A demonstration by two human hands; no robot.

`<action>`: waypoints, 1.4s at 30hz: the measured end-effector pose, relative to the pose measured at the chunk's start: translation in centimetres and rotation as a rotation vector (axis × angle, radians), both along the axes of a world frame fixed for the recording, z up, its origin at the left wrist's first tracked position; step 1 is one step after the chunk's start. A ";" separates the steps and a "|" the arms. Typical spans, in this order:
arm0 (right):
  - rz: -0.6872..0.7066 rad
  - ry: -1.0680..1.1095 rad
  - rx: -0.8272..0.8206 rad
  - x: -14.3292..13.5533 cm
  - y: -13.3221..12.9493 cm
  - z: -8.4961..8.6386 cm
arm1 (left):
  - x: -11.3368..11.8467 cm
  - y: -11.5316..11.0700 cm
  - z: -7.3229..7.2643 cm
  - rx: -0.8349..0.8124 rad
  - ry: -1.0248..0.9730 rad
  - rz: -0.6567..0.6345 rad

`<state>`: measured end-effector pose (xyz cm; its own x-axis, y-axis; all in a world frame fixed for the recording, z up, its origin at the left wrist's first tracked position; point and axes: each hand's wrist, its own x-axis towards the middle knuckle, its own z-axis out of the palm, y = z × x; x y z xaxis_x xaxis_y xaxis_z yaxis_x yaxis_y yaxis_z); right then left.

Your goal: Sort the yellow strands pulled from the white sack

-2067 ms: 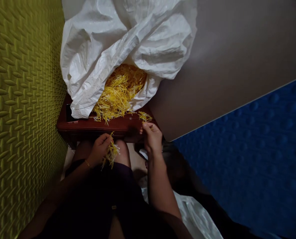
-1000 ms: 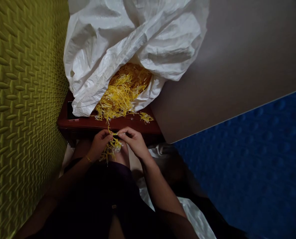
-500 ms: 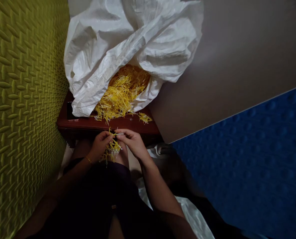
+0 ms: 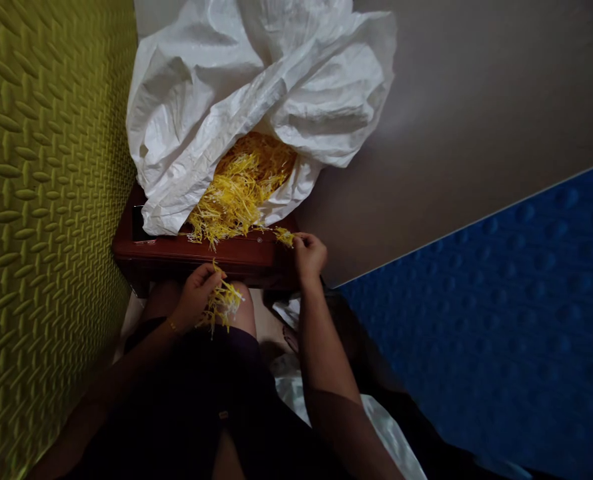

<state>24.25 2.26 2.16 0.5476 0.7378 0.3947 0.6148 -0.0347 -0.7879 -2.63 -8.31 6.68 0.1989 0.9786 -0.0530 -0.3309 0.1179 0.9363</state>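
My left hand [image 4: 197, 293] is closed in a pinch on a bunch of yellow-and-white strands [image 4: 225, 301], thin and string-like, which hangs down over my knees. My right hand [image 4: 310, 257] has its thumb and fingers pinched at the right end of a small clump of the same strands [image 4: 282, 235], near the right end of a red-brown bench-like surface [image 4: 196, 251]. How many strands lie between those fingertips is hidden. A large heap of yellow strands [image 4: 241, 187] spills from the mouth of a crumpled white woven sack [image 4: 176, 100] on that surface.
A dark flat object like a phone [image 4: 141, 225] lies by the sack's left corner. A yellow textured wall [image 4: 51, 200] rises on the left. A grey panel [image 4: 426, 133] and a blue bumpy surface [image 4: 501, 300] are on the right. White plastic sheeting [image 4: 386, 427] lies below my right arm.
My right hand has left the bunch at my left hand and moved right and forward to the small clump. My left hand still pinches its bunch in nearly the same place.
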 end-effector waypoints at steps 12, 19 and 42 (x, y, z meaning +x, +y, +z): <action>0.696 0.203 -0.162 -6.7 -5.2 2.4 | 0.2 1.7 -1.1 0.057 0.037 0.053; 0.871 0.574 -0.257 -9.9 -9.2 3.7 | 0.2 1.9 -0.8 0.073 0.064 0.092; 0.773 0.194 -0.074 -11.8 -11.3 5.5 | 0.0 1.7 -1.2 0.051 0.205 0.031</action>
